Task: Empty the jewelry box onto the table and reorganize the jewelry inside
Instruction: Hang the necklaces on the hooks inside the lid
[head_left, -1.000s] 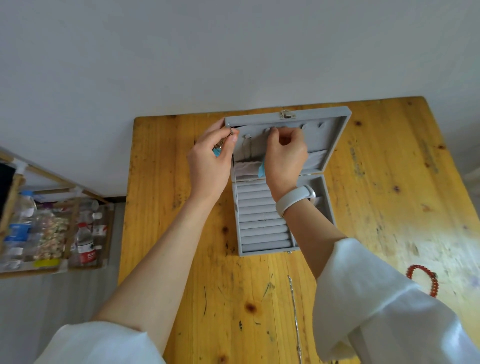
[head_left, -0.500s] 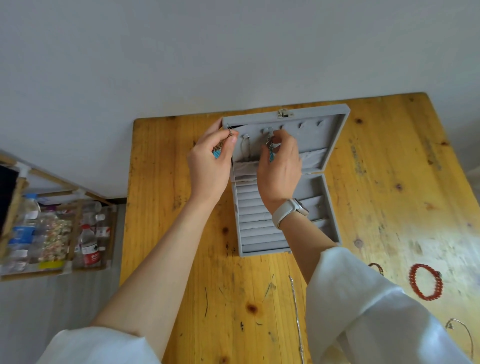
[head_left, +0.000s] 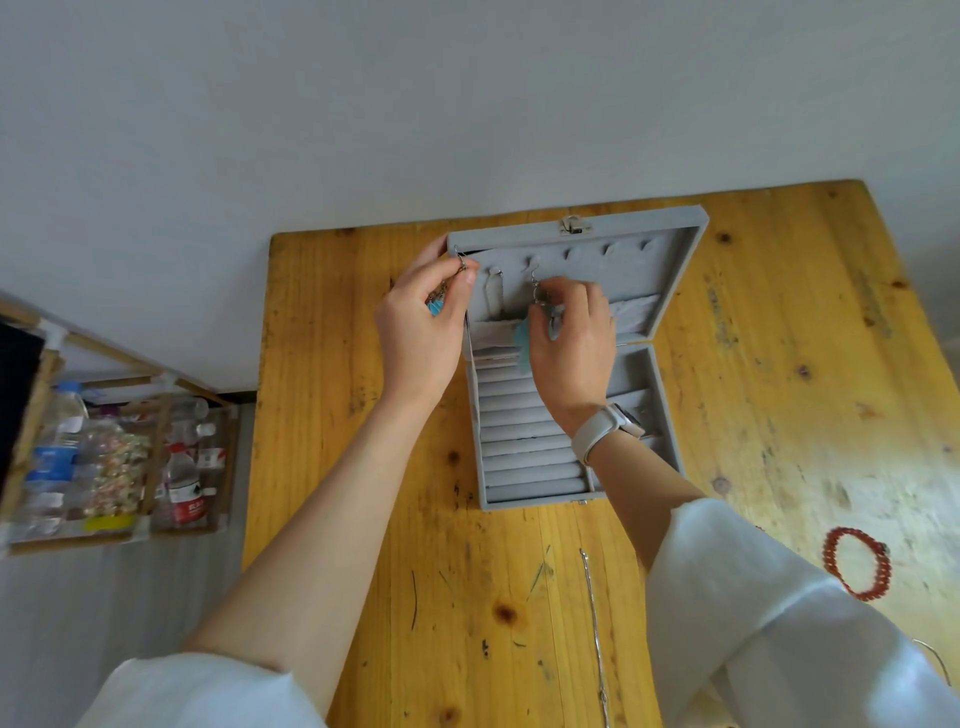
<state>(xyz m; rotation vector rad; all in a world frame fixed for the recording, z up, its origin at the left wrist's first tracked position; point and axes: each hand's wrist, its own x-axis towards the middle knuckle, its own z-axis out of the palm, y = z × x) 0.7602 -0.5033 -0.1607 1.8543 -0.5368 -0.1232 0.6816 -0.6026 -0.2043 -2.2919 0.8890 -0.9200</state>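
jewelry box (head_left: 530, 457) open on wooden table (head_left: 779, 415), lid upright. left hand (head_left: 421, 332) pinches a turquoise earring (head_left: 435, 306) at lid's left edge. right hand (head_left: 571, 338) pinches second turquoise earring (head_left: 523, 343) by its hook against lid hooks. silver chain (head_left: 595, 634) below right hand, red bead bracelet (head_left: 857, 564) further right.

My grey velvet jewelry box (head_left: 540, 447) lies open near the table's far edge, lid (head_left: 634, 260) propped up, ring rolls bare. 1 turquoise earring (head_left: 523, 343) dangles from a lid hook; its twin (head_left: 435, 306) is outside the lid's left edge. A red bead bracelet (head_left: 857, 564) lies near the right edge, a silver chain (head_left: 596, 639) toward the near edge.
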